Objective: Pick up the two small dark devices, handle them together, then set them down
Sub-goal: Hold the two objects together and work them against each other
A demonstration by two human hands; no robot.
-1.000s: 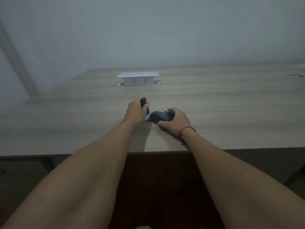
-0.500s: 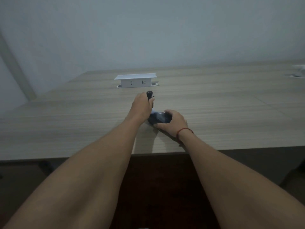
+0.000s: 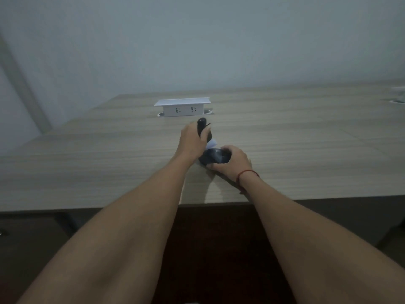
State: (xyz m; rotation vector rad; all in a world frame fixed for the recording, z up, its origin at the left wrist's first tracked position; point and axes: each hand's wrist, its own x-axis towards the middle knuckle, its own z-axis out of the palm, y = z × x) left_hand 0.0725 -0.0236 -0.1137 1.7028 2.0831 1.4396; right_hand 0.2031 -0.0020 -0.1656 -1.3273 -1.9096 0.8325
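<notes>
My left hand point(image 3: 191, 141) grips a slim dark device point(image 3: 201, 124) upright, with its rounded top poking out above my fingers. My right hand point(image 3: 232, 162) holds a rounded dark device point(image 3: 215, 156) low over the wooden table point(image 3: 109, 163), just right of my left hand. The two devices sit close together, and a small pale patch point(image 3: 212, 144) shows between them. Whether they touch is hidden by my fingers. A red string circles my right wrist point(image 3: 246, 174).
A white pop-up socket box point(image 3: 183, 107) stands on the table beyond my hands. A pale object point(image 3: 398, 94) sits at the far right edge. The table's front edge runs just below my wrists, with dark floor under it.
My left hand has lifted the slim device and moved it right, closer to the rounded device in my right hand. The view has shifted slightly.
</notes>
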